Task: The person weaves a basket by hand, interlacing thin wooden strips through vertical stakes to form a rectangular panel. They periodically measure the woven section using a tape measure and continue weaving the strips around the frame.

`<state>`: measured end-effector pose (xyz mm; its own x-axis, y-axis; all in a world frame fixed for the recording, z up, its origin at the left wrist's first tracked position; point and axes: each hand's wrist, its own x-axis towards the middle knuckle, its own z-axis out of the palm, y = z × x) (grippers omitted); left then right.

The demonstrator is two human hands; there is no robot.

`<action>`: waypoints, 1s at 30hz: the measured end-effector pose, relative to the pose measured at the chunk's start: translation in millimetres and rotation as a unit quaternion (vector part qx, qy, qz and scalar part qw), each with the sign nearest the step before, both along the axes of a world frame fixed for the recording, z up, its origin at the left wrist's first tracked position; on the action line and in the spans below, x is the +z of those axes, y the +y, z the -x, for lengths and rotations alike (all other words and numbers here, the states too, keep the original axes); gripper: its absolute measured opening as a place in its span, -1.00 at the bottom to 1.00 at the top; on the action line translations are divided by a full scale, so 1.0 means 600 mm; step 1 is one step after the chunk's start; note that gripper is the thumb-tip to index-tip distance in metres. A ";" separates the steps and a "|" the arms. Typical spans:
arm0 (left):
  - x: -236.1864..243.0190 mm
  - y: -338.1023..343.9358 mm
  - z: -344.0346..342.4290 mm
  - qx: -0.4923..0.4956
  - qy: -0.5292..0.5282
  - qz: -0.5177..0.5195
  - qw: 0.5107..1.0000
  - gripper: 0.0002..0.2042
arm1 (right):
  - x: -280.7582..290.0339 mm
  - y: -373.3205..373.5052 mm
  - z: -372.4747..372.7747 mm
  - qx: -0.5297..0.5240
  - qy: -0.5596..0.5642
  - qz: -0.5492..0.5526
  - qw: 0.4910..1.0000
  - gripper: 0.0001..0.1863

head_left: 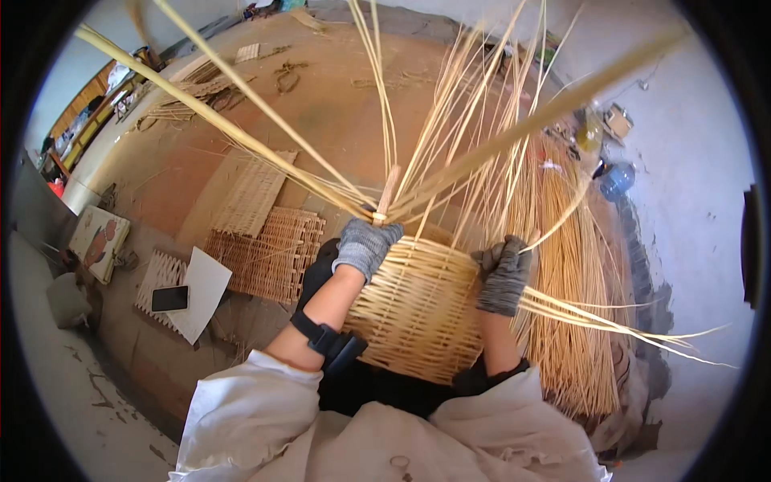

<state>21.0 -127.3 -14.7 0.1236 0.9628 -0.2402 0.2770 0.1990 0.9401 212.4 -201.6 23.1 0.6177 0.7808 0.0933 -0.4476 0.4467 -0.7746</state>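
Note:
A half-woven wicker basket (414, 313) leans against my lap, its wall pale and tightly woven. My left hand (368, 247), in a grey knit glove, is closed at the rim's left corner, just below a short wooden stick (387, 194) that stands up there. My right hand (504, 275), gloved too, is closed at the right side of the rim around wicker strands (590, 313), whose loose ends trail to the right. Long unwoven canes (458, 120) fan upward from the rim. One thick cane (554, 120) slants close to the camera and is blurred. The fingertips are partly hidden.
A large bundle of thin canes (570, 345) lies at the right, near a blue water jug (617, 181). Woven panels (269, 253) rest on the floor at left. A phone (170, 299) and a white sheet (201, 293) lie there, beside a patterned stool (99, 243).

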 end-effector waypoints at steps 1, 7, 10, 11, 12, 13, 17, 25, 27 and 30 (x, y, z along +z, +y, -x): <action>0.022 -0.035 -0.005 0.059 0.122 -0.156 0.978 -0.63 | 0.003 -0.019 -0.012 0.038 0.003 0.001 0.999 -0.82; 0.035 -0.092 -0.094 0.017 0.121 -0.520 0.845 -0.71 | -0.018 -0.019 -0.053 -0.023 0.086 0.062 0.994 -0.86; 0.085 0.037 -0.111 -0.135 0.347 -0.129 0.919 -0.67 | 0.065 -0.054 0.090 0.057 -0.027 -0.010 0.998 -0.84; 0.119 0.042 -0.120 -0.140 0.369 -0.148 0.907 -0.64 | 0.039 -0.052 0.092 -0.075 -0.091 -0.006 0.993 -0.87; 0.136 0.037 -0.126 -0.157 0.388 -0.159 0.894 -0.61 | 0.020 -0.058 0.056 -0.090 -0.094 0.005 0.992 -0.87; 0.160 0.011 -0.132 -0.143 0.313 -0.300 0.890 -0.53 | 0.022 -0.073 -0.014 -0.068 -0.127 0.063 0.987 -0.89; 0.128 0.003 -0.130 -0.391 0.345 -0.166 0.837 -0.55 | 0.029 -0.109 -0.113 -0.002 -0.071 0.088 0.994 -0.92; 0.116 -0.019 -0.192 -0.306 0.316 -0.093 0.893 -0.52 | 0.100 0.156 -0.190 -0.090 -0.767 0.348 0.532 -0.39; 0.130 0.005 -0.149 -0.371 0.345 -0.027 0.862 -0.52 | 0.106 0.049 -0.148 -0.057 -0.390 0.219 0.892 -0.43; 0.150 -0.025 -0.151 -0.323 0.335 -0.070 0.882 -0.53 | 0.020 -0.151 -0.167 -0.125 -0.142 0.118 0.975 -0.65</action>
